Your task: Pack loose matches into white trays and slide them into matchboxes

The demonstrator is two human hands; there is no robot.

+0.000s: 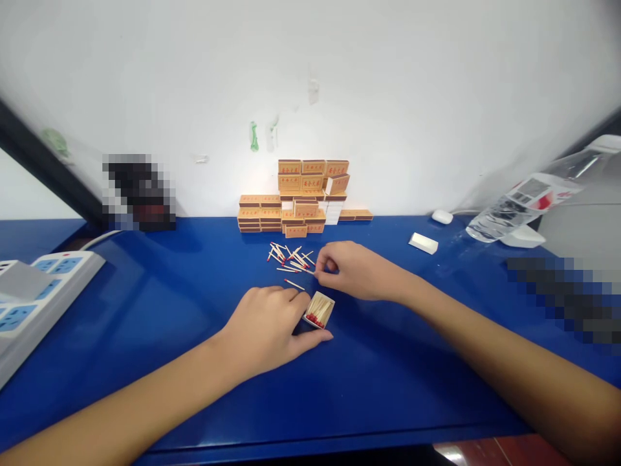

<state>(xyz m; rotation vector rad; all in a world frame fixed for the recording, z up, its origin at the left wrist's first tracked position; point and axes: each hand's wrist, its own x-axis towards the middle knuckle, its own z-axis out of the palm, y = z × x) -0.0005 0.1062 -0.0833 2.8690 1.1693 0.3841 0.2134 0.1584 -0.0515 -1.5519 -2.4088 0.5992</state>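
My left hand (272,327) is closed around a small matchbox tray (326,299), with its thumb along the near edge and its fingers on the far left side. Inside lie many matches (319,309), their red heads toward me. My right hand (347,270) is just beyond the tray, thumb and forefinger pinched on the end of a match (309,272). Left of those fingertips, a loose pile of red-headed matches (291,255) is scattered on the blue table. One single match (294,285) lies apart, between the pile and my left hand.
Stacked matchboxes (301,184) stand against the wall behind the pile. A small white box (424,243) and a white rounded case (442,217) lie to the right, near a tilted plastic bottle (528,194). A power strip (72,265) occupies the left side of the table (388,388).
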